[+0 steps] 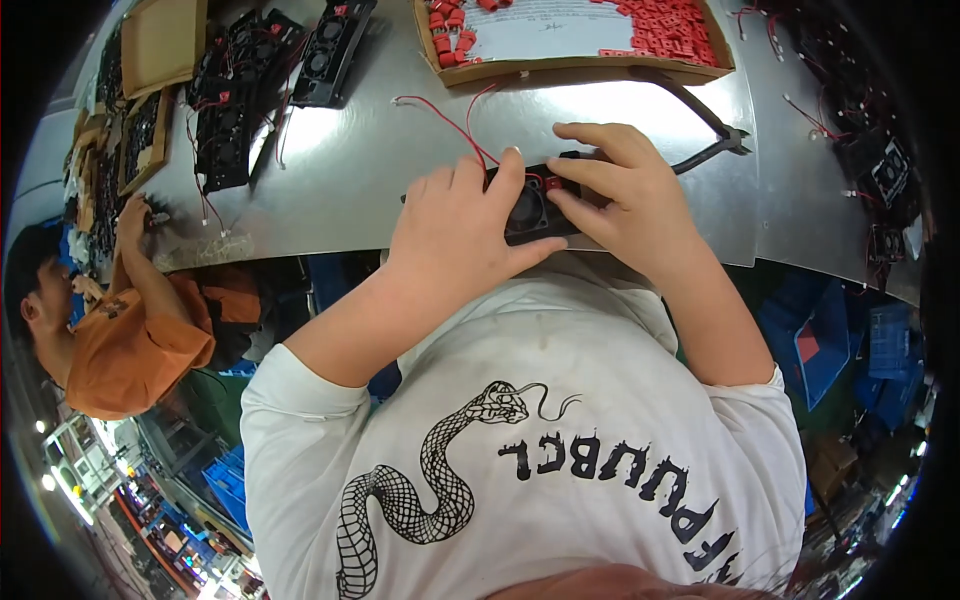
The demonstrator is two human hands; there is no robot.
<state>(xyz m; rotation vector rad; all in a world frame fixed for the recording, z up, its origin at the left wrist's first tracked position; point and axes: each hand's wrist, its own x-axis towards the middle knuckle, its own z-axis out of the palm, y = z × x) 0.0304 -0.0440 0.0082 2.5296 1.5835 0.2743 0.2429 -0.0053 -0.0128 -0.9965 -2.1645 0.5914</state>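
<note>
Head view: both hands [470,235] [625,195] hold black fan [535,208] flat, face up.

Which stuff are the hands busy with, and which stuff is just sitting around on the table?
In hand:
left hand and right hand both on the black fan
its red wires

Lying about:
cutters
box of red parts
piles of fans
the co-worker's hand, far left
</note>
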